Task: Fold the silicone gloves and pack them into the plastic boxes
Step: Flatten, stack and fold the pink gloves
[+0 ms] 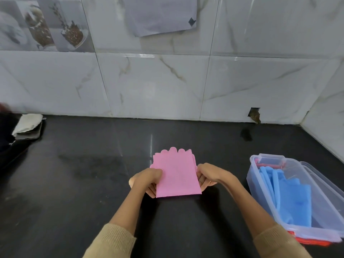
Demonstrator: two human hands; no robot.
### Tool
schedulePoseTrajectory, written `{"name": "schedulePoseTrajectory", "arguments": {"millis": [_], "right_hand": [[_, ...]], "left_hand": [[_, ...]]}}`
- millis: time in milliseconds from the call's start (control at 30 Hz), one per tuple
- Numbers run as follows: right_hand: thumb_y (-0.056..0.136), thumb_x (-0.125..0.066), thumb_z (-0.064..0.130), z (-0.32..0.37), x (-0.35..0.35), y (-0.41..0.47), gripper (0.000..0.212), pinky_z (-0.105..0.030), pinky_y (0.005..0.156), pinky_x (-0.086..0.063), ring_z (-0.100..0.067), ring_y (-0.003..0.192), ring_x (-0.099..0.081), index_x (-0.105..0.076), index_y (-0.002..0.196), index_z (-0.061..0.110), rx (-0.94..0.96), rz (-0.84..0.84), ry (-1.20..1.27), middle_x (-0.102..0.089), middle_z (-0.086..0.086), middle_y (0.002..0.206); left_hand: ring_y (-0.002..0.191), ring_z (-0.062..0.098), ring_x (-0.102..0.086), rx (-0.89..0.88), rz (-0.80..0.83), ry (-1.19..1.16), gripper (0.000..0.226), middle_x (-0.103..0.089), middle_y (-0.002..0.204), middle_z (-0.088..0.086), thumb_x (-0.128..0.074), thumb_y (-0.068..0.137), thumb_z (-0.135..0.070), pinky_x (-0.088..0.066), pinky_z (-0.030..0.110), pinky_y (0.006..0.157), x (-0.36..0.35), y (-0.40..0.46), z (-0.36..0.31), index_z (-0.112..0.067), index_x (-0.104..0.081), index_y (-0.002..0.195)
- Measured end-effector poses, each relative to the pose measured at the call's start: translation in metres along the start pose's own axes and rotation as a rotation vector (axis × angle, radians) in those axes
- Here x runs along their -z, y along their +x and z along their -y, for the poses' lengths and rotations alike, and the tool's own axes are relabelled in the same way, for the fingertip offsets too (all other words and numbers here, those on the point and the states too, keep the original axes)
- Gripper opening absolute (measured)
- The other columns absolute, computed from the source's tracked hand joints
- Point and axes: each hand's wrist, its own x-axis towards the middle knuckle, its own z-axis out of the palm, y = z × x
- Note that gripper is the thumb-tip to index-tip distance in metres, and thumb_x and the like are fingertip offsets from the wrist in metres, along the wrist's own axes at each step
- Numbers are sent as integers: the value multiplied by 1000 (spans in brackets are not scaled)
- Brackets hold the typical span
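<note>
A pink silicone glove (176,174) lies folded at the middle of the black counter, its scalloped fingertips pointing toward the wall. My left hand (147,180) grips its left edge and my right hand (208,175) grips its right edge, fingers tucked under the fold. To the right stands an open clear plastic box (268,159) with folded blue gloves (290,198) inside it. Something red shows at the box's far end and under its near end.
The box's clear lid (327,194) lies along its right side. A pale cloth on a flat dark object (28,127) sits at the far left by the tiled wall (167,84). The black counter (83,174) spreads to the left of the glove.
</note>
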Motion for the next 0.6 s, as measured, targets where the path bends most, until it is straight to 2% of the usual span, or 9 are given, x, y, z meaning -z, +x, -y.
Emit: {"name": "schedulePoseTrajectory", "arguments": {"millis": [67, 133, 167, 233, 300, 367, 467, 533, 600], "right_hand": [[95, -22, 25, -8, -4, -4, 46, -19, 57, -48, -14, 58, -70, -64, 85, 9, 82, -57, 52, -74, -7, 81], [95, -26, 36, -17, -12, -9, 50, -28, 77, -48, -15, 65, -70, -66, 88, 8, 168, -147, 25, -74, -6, 87], [95, -29, 40, -22, -17, -11, 49, -29, 75, -47, -14, 65, -67, -65, 84, 9, 201, -211, -44, -73, -3, 83], [97, -32, 41, -27, -29, -13, 42, -25, 60, -40, -14, 63, -56, -51, 70, 16, 223, -379, -198, -61, 3, 71], [100, -27, 39, -25, -42, -14, 39, -25, 55, -35, -14, 63, -51, -44, 70, 19, 214, -551, -309, -53, 5, 69], [102, -22, 39, -18, -52, -13, 39, -27, 58, -37, -16, 63, -51, -50, 87, 16, 189, -680, -447, -56, 2, 72], [102, -18, 39, -9, -56, -9, 40, -28, 55, -41, -17, 62, -55, -48, 109, 13, 152, -774, -589, -61, -2, 73], [102, -17, 39, -8, -56, -7, 39, -30, 56, -44, -17, 59, -54, -42, 121, 15, 158, -786, -578, -58, -1, 72], [102, -18, 39, -9, -56, -6, 39, -30, 57, -45, -19, 61, -56, -38, 127, 17, 194, -806, -538, -61, 0, 81]], "left_hand": [[53, 13, -69, -36, -133, -16, 34, -71, 56, -3, -30, 78, -28, -36, 23, 55, -7, 1, 3, -16, -61, 72], [63, 19, -63, -119, -326, -93, 36, -67, 65, 1, -31, 86, -37, -39, 25, 58, -20, 1, 12, -15, -52, 67], [65, 21, -58, -175, -421, -143, 40, -63, 67, 0, -31, 89, -42, -41, 28, 61, -27, -1, 17, -15, -47, 63], [60, 19, -51, -310, -553, -192, 44, -54, 63, -3, -34, 92, -46, -42, 32, 65, -40, -8, 25, -16, -40, 61], [59, 17, -49, -454, -615, -129, 40, -49, 62, -6, -35, 96, -44, -43, 34, 67, -50, -11, 30, -18, -36, 65], [60, 16, -48, -504, -668, -23, 30, -50, 67, -6, -33, 99, -35, -46, 33, 66, -54, -9, 31, -18, -40, 76], [62, 18, -48, -414, -681, 65, 14, -59, 77, 1, -36, 99, -17, -41, 30, 59, -53, -5, 28, -10, -45, 106], [63, 20, -50, -386, -679, -4, 17, -58, 76, 2, -37, 98, -13, -39, 30, 57, -53, -2, 27, -8, -43, 112], [67, 21, -52, -433, -722, -124, 19, -55, 75, -1, -36, 97, -15, -39, 32, 58, -53, -3, 27, -11, -43, 115]]}}
